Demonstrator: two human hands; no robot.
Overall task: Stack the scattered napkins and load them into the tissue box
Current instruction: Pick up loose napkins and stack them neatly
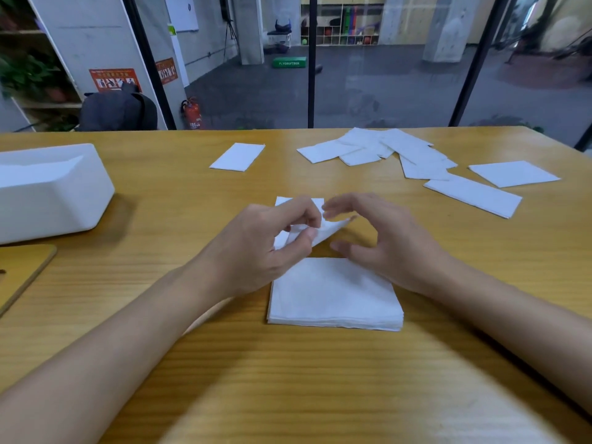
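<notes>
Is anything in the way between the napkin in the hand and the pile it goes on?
Nothing much. The left hand pinches the napkin just beyond the stack. Only the open right hand overlaps the stack's far right corner; its top is otherwise bare.

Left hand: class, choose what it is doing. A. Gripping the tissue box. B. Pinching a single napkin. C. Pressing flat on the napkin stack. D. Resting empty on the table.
B: the thumb and fingers of the left hand pinch a napkin just beyond the stack, while the tissue box sits untouched at far left.
</notes>
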